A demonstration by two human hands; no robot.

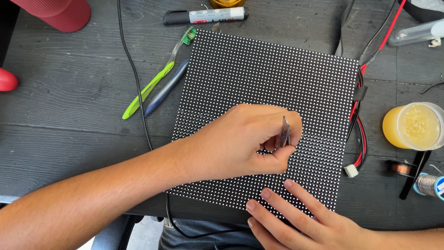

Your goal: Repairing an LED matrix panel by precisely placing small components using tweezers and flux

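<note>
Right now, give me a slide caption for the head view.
Left hand holds tweezers over a dotted black panel; right hand rests flat on its near edge, on a dark table.

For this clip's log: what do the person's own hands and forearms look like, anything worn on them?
Both arms are bare as far as the frame shows: no sleeves, gloves, watch, rings or bracelets visible. The left hand comes on a long uncovered forearm from the lower left. The right hand enters from the lower right with only a short stretch of bare wrist showing. Fingernails are short and unpainted.

An electronics repair workshop: a dark wooden desk (69, 115) carries an LED panel (259, 83), solder spool (428, 184), flux jar (413, 126) and wires (361, 134).
</note>
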